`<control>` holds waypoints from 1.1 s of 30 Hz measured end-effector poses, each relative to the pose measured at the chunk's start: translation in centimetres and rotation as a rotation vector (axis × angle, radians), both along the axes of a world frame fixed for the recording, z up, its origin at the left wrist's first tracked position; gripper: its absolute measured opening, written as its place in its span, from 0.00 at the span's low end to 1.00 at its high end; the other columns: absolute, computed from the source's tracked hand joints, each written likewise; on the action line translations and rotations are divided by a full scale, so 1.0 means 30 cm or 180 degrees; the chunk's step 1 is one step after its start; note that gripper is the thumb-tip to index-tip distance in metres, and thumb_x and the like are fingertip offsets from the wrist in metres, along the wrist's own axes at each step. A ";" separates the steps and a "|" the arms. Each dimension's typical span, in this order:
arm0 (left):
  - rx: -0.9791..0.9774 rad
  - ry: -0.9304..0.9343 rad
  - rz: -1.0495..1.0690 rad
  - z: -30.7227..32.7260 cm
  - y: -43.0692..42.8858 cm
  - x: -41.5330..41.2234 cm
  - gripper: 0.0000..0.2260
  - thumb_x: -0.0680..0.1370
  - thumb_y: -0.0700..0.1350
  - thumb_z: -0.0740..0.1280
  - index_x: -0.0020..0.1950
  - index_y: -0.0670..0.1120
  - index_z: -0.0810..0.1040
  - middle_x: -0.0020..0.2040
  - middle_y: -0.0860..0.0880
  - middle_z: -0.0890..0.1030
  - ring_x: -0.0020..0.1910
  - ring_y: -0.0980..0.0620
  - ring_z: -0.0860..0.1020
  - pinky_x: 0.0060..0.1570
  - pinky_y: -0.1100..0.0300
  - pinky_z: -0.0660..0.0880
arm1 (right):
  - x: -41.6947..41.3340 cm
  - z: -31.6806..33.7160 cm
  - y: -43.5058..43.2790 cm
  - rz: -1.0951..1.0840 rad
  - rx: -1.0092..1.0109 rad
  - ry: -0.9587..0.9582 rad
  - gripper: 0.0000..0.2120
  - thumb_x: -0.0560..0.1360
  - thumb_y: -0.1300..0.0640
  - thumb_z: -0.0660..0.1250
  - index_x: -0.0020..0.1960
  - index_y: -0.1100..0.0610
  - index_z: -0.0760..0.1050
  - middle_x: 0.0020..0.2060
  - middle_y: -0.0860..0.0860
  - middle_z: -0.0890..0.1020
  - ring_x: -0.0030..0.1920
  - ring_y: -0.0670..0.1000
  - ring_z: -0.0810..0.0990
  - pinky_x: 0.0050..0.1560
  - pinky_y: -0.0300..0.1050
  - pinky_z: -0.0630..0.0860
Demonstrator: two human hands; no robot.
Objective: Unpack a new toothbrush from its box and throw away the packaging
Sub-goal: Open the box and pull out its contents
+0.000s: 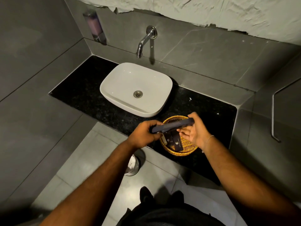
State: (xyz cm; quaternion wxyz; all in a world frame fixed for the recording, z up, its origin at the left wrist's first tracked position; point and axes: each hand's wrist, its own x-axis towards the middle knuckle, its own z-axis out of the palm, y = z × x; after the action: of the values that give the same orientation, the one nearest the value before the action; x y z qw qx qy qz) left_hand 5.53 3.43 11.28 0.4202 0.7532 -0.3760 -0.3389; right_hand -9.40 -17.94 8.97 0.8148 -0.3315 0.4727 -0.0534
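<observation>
Two hands at one slim dark toothbrush box, held level above the wicker basket. Left hand closed around the box's end at 9 o'clock; right hand at the 3 o'clock end, thumb on top, fingers loosely spread beneath, pinching rather than wrapping. Box probably thin card: light, stiff along its length, easily crushed across the faces, slightly slick; best taken by the narrow edges near an end, with the opposite flap left free for opening. Flap state not discernible. More dark boxes in the basket directly below. Basket close to the front edge of the black counter; white basin at 11 o'clock, well apart. Metal bin on the floor at 7 o'clock, partly under the left forearm, near the counter front. Open room between counter edge and body for lowering packaging toward the bin.
</observation>
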 end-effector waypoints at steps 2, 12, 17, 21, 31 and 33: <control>0.0035 0.0039 -0.0055 0.038 -0.001 0.008 0.14 0.77 0.37 0.76 0.61 0.50 0.88 0.43 0.46 0.88 0.38 0.57 0.82 0.41 0.58 0.81 | -0.007 -0.021 -0.004 -0.0176 0.0133 0.0012 0.25 0.68 0.44 0.77 0.56 0.60 0.79 0.45 0.59 0.88 0.35 0.53 0.88 0.36 0.45 0.83; -0.0381 0.0175 0.0125 0.185 -0.060 0.001 0.13 0.75 0.44 0.82 0.59 0.50 0.89 0.52 0.50 0.91 0.55 0.49 0.89 0.61 0.44 0.86 | -0.005 -0.069 0.059 -0.0489 0.0677 0.0274 0.21 0.82 0.47 0.69 0.65 0.62 0.78 0.49 0.60 0.83 0.43 0.52 0.82 0.33 0.40 0.84; -0.0464 0.0136 0.0084 0.212 -0.096 -0.006 0.12 0.75 0.48 0.82 0.58 0.52 0.89 0.52 0.51 0.91 0.52 0.51 0.90 0.56 0.46 0.87 | 0.000 -0.088 0.066 -0.0593 0.0768 0.0208 0.23 0.83 0.46 0.67 0.73 0.59 0.77 0.50 0.60 0.83 0.41 0.52 0.83 0.30 0.40 0.82; -0.0402 0.0139 0.0085 0.209 -0.085 -0.001 0.10 0.76 0.47 0.81 0.57 0.53 0.88 0.50 0.52 0.91 0.50 0.52 0.90 0.53 0.51 0.87 | -0.019 -0.073 0.048 -0.0883 0.0673 0.0101 0.05 0.81 0.52 0.73 0.54 0.42 0.84 0.59 0.62 0.80 0.51 0.60 0.87 0.35 0.47 0.85; 0.0934 0.0030 -0.0728 0.184 -0.004 0.032 0.22 0.75 0.37 0.77 0.68 0.50 0.82 0.58 0.42 0.88 0.52 0.39 0.89 0.55 0.40 0.87 | 0.014 -0.047 -0.023 -0.1118 0.0668 -0.0088 0.20 0.85 0.58 0.68 0.76 0.58 0.72 0.62 0.64 0.83 0.49 0.60 0.86 0.30 0.52 0.86; 0.1225 -0.0120 -0.1010 0.161 -0.014 0.012 0.25 0.76 0.38 0.77 0.72 0.51 0.79 0.59 0.43 0.87 0.54 0.40 0.89 0.56 0.43 0.87 | 0.034 -0.042 -0.021 -0.1048 0.0580 -0.0121 0.18 0.85 0.59 0.67 0.73 0.60 0.72 0.64 0.65 0.82 0.47 0.59 0.89 0.33 0.51 0.87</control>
State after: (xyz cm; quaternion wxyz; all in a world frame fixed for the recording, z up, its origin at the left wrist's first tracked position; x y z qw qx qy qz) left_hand 5.90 3.00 16.11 0.2034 0.7571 -0.4259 -0.4518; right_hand -8.38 -18.57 7.72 0.8304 -0.1735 0.5079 -0.1492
